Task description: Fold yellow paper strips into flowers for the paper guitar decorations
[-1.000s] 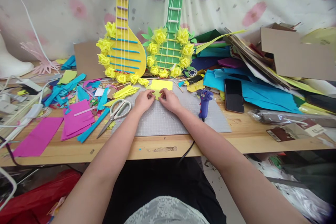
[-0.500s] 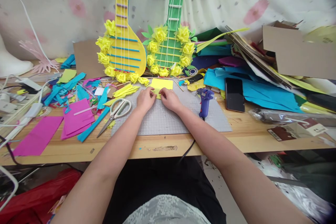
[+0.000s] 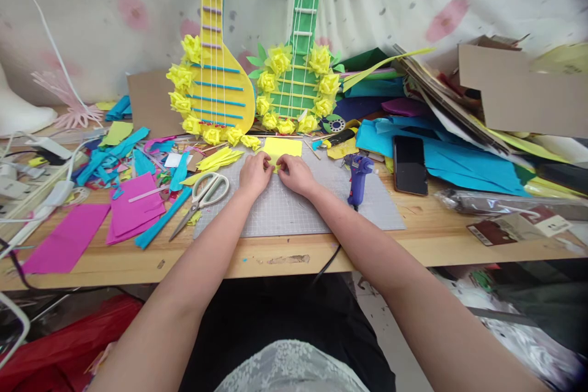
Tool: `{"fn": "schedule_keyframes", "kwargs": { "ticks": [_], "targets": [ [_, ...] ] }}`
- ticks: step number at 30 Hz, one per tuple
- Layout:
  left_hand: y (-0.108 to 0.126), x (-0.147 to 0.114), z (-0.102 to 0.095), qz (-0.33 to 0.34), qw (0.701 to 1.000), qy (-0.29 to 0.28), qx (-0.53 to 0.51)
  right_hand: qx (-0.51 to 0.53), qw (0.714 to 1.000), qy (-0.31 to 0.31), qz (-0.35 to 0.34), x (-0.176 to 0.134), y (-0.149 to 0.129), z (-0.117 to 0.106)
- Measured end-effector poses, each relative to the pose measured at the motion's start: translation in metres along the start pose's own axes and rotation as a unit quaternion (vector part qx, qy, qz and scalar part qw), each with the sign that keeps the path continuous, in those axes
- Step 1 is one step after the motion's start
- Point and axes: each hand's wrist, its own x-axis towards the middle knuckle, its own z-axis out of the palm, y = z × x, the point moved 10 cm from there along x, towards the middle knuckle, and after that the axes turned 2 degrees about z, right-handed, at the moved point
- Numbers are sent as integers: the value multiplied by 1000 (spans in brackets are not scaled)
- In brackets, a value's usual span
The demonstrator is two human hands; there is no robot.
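A yellow sheet of paper (image 3: 283,146) lies on the grey cutting mat (image 3: 294,215). Its near edge is pinched by my left hand (image 3: 256,174) and my right hand (image 3: 297,174), whose fingertips almost meet there. Both hands are closed on the paper, and part of it is hidden under the fingers. White-handled scissors (image 3: 201,199) rest left of my left hand, their blades toward the table's front. To the right of my right hand a blue glue gun (image 3: 358,180) stands on the mat.
Behind the mat lean a yellow paper guitar (image 3: 220,89) and a green one (image 3: 294,82), both trimmed with yellow flowers. Magenta sheets (image 3: 135,208) and blue scraps lie at left. A phone (image 3: 410,165) rests on blue paper (image 3: 468,162) at right, beside stacked cardboard (image 3: 519,92).
Both hands keep their pinch on the paper's near edge, with only a very slight shift of the fingers. Nothing else has visibly moved.
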Motion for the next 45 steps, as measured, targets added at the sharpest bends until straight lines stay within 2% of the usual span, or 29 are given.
{"fn": "schedule_keyframes", "kwargs": {
  "ticks": [4,13,24,27,29,32,35,38,42,44,45],
  "targets": [
    [3,1,1,15,1000,0,11,-11,1000,6,19,1,2,0],
    [8,-1,2,52,997,5,49,-40,999,-7,7,-1,-2,3],
    [-6,-1,-9,-14,997,31,65,-21,999,-31,-6,0,0,5],
    [-12,2,-15,-9,997,42,65,-11,999,-29,-8,-1,0,5],
    [-13,5,-17,20,997,44,55,14,1000,-21,-8,0,2,3],
    [-11,8,-10,70,997,11,43,118,993,-10,23,3,13,1],
    [-9,7,-3,84,994,-20,71,242,966,22,87,6,33,-5],
    [0,2,-6,96,988,-7,119,284,950,61,111,5,44,-14],
    [12,-7,-14,80,982,23,169,201,973,90,66,0,33,-30],
    [16,-10,-17,65,983,36,167,125,990,71,-6,-4,13,-34],
    [16,-11,-18,57,985,39,157,90,994,39,-51,-6,1,-31]
  ]
}}
